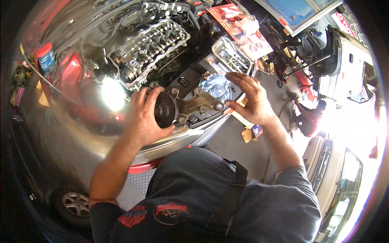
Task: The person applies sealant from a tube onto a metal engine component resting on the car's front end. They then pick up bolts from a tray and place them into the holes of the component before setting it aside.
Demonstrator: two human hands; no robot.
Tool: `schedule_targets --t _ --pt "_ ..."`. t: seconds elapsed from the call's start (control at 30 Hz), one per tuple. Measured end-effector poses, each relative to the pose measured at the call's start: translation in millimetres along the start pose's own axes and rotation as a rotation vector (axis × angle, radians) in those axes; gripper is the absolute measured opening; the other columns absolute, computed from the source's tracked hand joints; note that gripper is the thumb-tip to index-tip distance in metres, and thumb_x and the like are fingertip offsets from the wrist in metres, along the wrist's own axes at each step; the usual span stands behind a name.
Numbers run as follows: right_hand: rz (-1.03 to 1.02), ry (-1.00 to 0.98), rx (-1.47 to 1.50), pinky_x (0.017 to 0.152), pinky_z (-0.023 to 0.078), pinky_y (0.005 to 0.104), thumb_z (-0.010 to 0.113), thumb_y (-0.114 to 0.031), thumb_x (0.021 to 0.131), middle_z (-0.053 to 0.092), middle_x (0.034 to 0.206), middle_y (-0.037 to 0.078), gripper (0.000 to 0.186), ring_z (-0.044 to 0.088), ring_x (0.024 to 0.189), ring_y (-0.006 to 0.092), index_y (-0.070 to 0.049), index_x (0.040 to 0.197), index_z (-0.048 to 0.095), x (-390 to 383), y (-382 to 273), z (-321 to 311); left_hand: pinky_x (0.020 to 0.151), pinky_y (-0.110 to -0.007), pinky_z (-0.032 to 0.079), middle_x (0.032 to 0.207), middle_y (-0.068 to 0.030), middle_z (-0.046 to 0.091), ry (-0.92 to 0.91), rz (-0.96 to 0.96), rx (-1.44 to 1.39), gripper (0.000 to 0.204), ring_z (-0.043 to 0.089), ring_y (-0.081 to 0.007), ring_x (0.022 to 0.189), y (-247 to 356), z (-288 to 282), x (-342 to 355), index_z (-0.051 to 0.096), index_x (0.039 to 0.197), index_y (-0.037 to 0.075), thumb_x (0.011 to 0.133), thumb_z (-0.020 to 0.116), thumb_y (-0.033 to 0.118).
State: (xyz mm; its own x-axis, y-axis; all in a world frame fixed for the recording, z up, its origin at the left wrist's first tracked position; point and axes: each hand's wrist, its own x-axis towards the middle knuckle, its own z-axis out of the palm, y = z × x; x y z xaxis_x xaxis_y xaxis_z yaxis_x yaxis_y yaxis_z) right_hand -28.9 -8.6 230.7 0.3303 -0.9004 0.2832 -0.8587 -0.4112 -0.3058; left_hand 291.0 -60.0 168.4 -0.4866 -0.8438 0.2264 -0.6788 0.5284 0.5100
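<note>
Left hand [142, 115] and right hand [252, 101] raised at the car's front edge [164, 145], a metal bracket [198, 102] between them. Bracket dull grey-brown, grimy, with several bolt bosses; broad black pulley [165, 110], round and dark, at its left end. Whole part held up over the front edge of the engine bay, narrower end toward the right.

Left hand: curved round the pulley, fingers over the top, thumb below, firm hold. Right hand: spread wide, thumb and fingers well apart, thumb tip just beside the bracket's right end; contact cannot be told.

Around: engine [152, 52] beyond, top uncovered, inner metalwork showing. Crumpled blue cloth [214, 87] behind the bracket, partly hidden by it. Metal tray [216, 45] of tools farther off. 1 bright lamp [113, 94] left of the left hand; blue tub [47, 60] with red lid, far left. 1 co-worker [311, 118] low down, well off to the right.
</note>
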Motion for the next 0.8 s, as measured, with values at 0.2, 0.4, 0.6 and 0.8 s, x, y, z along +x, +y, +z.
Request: schedule_targets --t 0.2,0.4,0.6,0.8 --pt "0.481 0.128 0.152 0.098 0.047 0.0404 0.074 -0.025 0.086 0.064 0.116 0.019 0.044 0.061 0.113 0.0339 -0.001 0.121 0.062 -68 79 31 0.101 -0.046 0.045 0.13 -0.024 0.049 0.071 -0.138 -0.258 0.098 0.051 -0.0382 0.123 -5 26 -4 0.041 0.138 0.005 0.058 0.091 0.03" --pt "0.471 0.139 0.181 0.087 0.053 0.0399 0.072 -0.022 0.086 0.067 0.11 0.016 0.033 0.066 0.101 0.0322 -0.004 0.113 0.068 -112 175 66 0.103 -0.041 0.039 0.129 -0.0152 0.051 0.202 -0.508 -1.012 0.075 0.05 -0.0281 0.12 -3 78 -11 0.044 0.136 -0.001 0.075 0.076 0.027" --pt "0.564 0.009 0.155 0.083 0.053 0.0448 0.068 -0.019 0.086 0.066 0.102 0.016 0.02 0.065 0.091 0.0371 -0.007 0.102 0.071 -108 293 68 0.097 -0.04 0.043 0.125 -0.0078 0.056 0.464 -0.854 -1.443 0.053 0.055 -0.0246 0.114 33 123 -11 0.052 0.129 0.005 0.085 0.062 0.031" --pt "0.441 -0.106 -0.006 0.097 0.046 0.0447 0.068 -0.036 0.084 0.064 0.111 0.014 0.038 0.06 0.109 0.0329 -0.01 0.111 0.068 -57 372 74 0.088 -0.045 0.049 0.125 -0.0065 0.058 0.632 -0.944 -1.358 0.056 0.057 -0.0259 0.113 91 151 6 0.051 0.131 0.014 0.087 0.061 0.047"
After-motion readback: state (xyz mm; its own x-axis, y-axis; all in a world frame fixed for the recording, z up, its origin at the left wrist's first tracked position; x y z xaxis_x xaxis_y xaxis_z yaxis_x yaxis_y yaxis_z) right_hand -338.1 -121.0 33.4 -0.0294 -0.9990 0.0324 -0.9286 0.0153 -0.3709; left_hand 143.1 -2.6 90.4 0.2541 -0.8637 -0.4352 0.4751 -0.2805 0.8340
